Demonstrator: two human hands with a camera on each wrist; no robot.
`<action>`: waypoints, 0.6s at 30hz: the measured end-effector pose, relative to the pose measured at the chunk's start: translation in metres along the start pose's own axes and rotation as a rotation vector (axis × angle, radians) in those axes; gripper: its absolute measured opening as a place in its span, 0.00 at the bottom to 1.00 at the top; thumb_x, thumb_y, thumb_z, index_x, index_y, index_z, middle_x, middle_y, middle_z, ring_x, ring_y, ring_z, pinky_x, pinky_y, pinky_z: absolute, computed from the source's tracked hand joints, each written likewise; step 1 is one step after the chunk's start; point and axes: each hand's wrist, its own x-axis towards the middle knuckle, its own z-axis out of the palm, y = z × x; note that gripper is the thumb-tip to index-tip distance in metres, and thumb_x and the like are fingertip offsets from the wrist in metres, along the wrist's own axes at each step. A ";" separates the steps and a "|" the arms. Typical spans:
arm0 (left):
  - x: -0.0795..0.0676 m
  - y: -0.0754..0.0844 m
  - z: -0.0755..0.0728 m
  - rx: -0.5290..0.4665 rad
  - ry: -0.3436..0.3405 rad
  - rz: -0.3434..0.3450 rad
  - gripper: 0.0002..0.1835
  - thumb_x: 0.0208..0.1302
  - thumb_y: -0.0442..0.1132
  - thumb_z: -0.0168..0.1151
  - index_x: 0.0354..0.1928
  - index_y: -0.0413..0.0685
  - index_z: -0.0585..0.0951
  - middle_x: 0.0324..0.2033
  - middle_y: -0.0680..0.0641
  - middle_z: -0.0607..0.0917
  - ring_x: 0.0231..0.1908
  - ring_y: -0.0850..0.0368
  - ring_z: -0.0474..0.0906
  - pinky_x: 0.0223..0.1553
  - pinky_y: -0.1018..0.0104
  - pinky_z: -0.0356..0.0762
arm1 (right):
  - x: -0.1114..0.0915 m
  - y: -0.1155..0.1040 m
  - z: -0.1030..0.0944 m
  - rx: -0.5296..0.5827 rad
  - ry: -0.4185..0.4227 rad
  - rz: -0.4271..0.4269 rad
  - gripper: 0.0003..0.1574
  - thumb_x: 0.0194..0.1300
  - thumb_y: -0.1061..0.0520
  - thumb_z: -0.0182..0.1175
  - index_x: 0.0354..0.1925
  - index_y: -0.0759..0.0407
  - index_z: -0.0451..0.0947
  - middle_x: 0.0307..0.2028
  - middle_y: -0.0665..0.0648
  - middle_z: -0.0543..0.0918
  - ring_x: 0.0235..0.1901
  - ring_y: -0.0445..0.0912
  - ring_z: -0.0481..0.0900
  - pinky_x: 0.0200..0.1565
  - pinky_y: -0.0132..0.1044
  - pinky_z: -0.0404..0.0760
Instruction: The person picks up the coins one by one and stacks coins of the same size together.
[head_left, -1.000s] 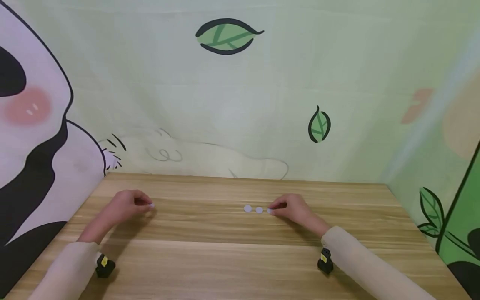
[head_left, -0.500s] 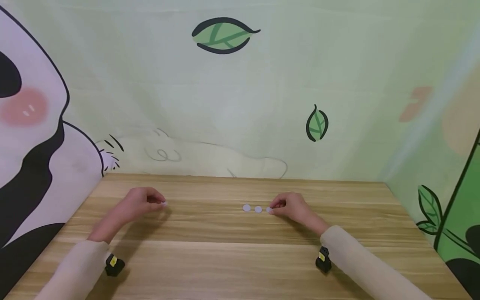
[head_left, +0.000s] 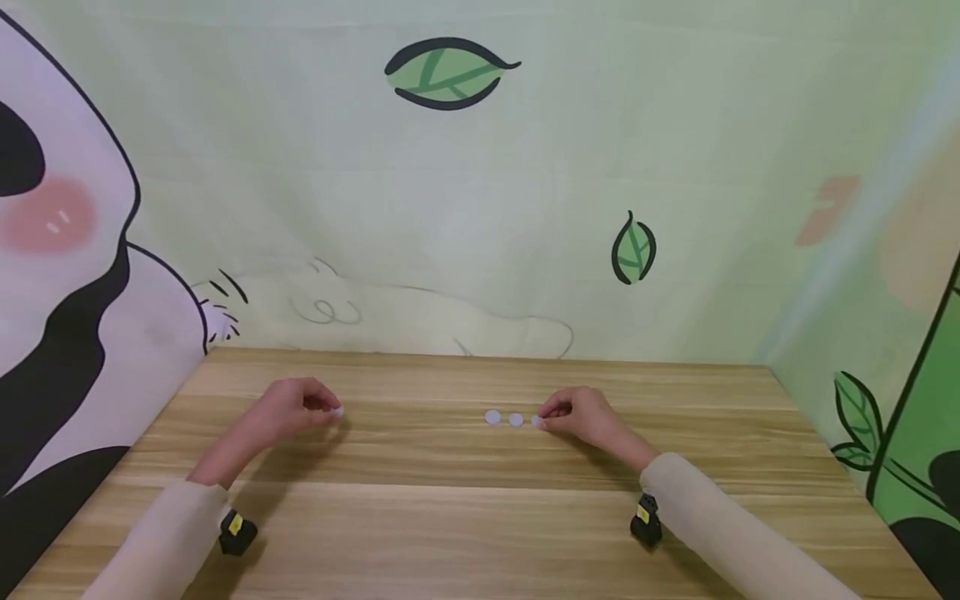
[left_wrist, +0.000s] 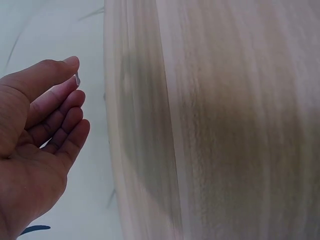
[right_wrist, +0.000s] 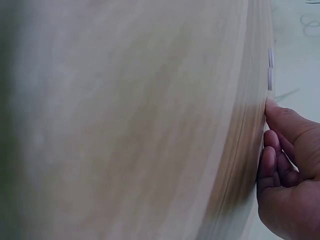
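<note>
My left hand (head_left: 288,412) pinches a small, thin white disc (head_left: 339,411) between thumb and forefinger, above the left part of the wooden table. In the left wrist view this disc (left_wrist: 77,80) shows edge-on, apart from the tabletop. On the right, the fingertips of my right hand (head_left: 588,415) hold another white disc (head_left: 536,422) at table level, its far side partly covered by the fingers. Two more discs lie flat in a row left of it: a near one (head_left: 516,420) and a further one (head_left: 492,417). The right wrist view shows thin disc edges (right_wrist: 270,79) beyond the thumb.
The wood-grain table (head_left: 420,533) reaches back to a printed cloth backdrop (head_left: 480,208) with leaves and a panda. Black wrist cameras, left (head_left: 237,533) and right (head_left: 646,522), hang below the sleeves near the tabletop.
My left hand has moved to the right with its disc, slowing in the last half second. The right hand and the discs beside it stay in place.
</note>
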 end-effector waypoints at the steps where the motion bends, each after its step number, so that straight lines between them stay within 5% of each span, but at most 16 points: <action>1: 0.000 0.000 0.000 -0.002 0.002 0.003 0.07 0.62 0.37 0.73 0.37 0.40 0.87 0.31 0.50 0.85 0.33 0.55 0.76 0.33 0.66 0.75 | 0.000 0.000 0.000 0.001 -0.001 0.000 0.08 0.61 0.57 0.74 0.36 0.60 0.88 0.29 0.50 0.86 0.30 0.39 0.76 0.33 0.32 0.76; 18: 0.004 0.005 0.006 -0.015 -0.020 -0.005 0.07 0.62 0.37 0.73 0.37 0.41 0.87 0.31 0.50 0.85 0.33 0.56 0.76 0.33 0.65 0.76 | 0.002 0.003 0.001 0.000 -0.015 -0.004 0.08 0.61 0.58 0.73 0.37 0.61 0.88 0.30 0.50 0.86 0.30 0.38 0.76 0.34 0.31 0.76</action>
